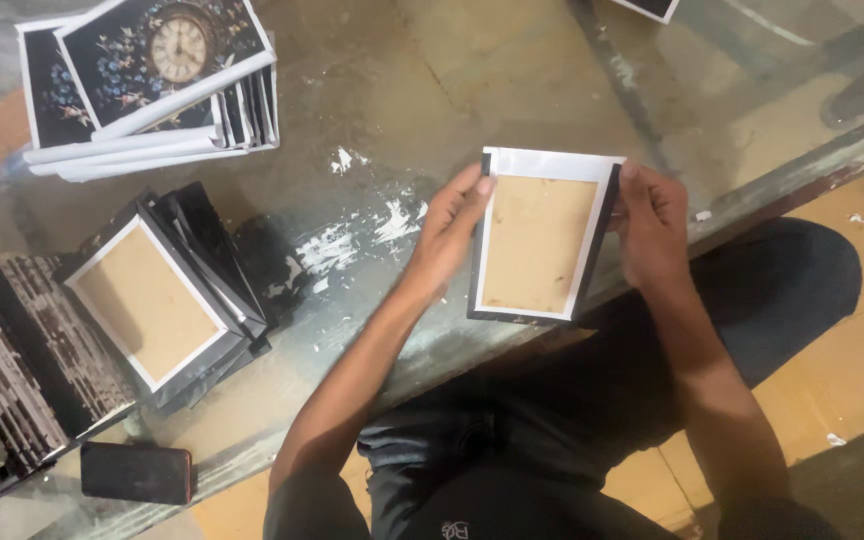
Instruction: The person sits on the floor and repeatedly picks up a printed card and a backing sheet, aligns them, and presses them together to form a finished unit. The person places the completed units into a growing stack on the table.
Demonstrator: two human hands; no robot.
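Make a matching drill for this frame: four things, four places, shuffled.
Things:
1. board
2. phone
3. clock prints
4. board stack

Places:
A. table's near edge, bottom left
B. far left corner of the table
C. between left hand and right hand
D. left side, between the prints and the phone

Pairs: 1-C, 2-A, 3-B, 4-D

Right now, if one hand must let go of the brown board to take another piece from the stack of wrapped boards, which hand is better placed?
The left hand, probably. The stack of wrapped boards lies on its side of the table, while the right hand grips the far edge of the brown board.
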